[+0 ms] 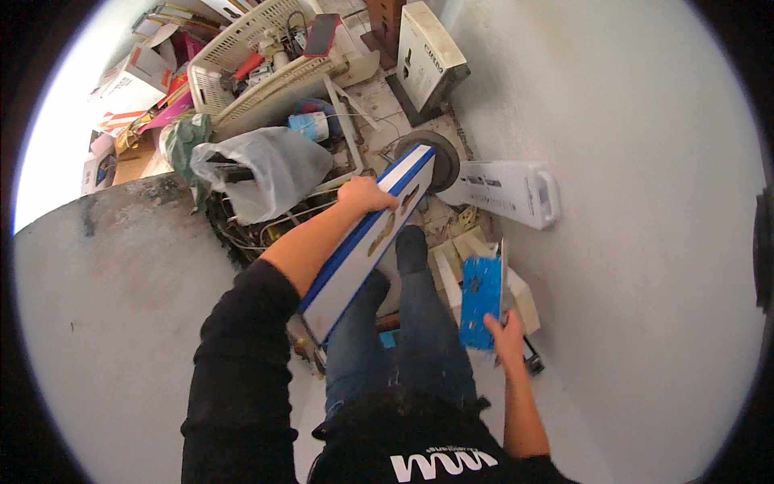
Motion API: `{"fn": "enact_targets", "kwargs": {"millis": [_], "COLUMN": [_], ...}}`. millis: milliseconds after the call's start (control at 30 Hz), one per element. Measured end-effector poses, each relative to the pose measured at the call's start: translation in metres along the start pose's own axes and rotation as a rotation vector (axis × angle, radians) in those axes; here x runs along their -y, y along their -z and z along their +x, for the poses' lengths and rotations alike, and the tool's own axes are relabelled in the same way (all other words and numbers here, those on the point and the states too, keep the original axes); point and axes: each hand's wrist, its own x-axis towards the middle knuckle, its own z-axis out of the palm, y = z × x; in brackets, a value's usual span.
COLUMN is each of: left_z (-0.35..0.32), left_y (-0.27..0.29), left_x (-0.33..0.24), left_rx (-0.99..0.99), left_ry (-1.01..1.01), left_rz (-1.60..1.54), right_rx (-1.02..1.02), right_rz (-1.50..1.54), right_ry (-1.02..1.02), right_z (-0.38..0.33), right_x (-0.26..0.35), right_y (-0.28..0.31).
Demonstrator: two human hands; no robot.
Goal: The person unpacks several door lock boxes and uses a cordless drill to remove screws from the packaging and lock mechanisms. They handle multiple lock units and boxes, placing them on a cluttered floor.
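A long, narrow white box with blue edges point(343, 290) slants across the middle in front of my legs. My left hand point(367, 197) grips it by its upper left edge, thumb on the white face; the fingers beneath are partly hidden. Lower right, my right hand point(506, 337) is closed round the side of a flat blue box point(480, 294) with a scuffed face, held upright near the wall. Under the far end of the long box shows a round dark disc-shaped base point(446, 161).
At the upper left a cream plastic crate point(234, 121) holds loose parts. A red-backed phone-like slab point(322, 35) lies on its rim. Nearby are a clear plastic bag point(270, 169) and a blue-white can point(310, 127). Along the right wall stand a carton point(430, 60) and a white handled box point(512, 192).
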Motion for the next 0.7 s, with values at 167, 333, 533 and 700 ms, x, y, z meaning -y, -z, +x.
{"fn": "enact_targets", "kwargs": {"millis": [167, 333, 533, 700], "left_z": [0.114, 0.179, 0.210, 0.232], "left_y": [-0.033, -0.071, -0.076, -0.057], "left_x": [-0.057, -0.073, -0.055, -0.052], "left_rx": [0.198, 0.158, 0.265, 0.260], "left_ry": [0.083, 0.148, 0.212, 0.158], "left_rz": [-0.262, -0.377, -0.480, -0.181], "right_rx": [0.102, 0.147, 0.157, 0.160], "right_rz": [0.082, 0.155, 0.331, 0.650], "right_ry": [-0.261, -0.332, -0.383, -0.580], "right_z": [0.005, 0.035, 0.077, 0.109], "right_x": [-0.002, -0.021, -0.008, 0.012], "right_y": [-0.001, 0.002, -0.007, -0.021]}}
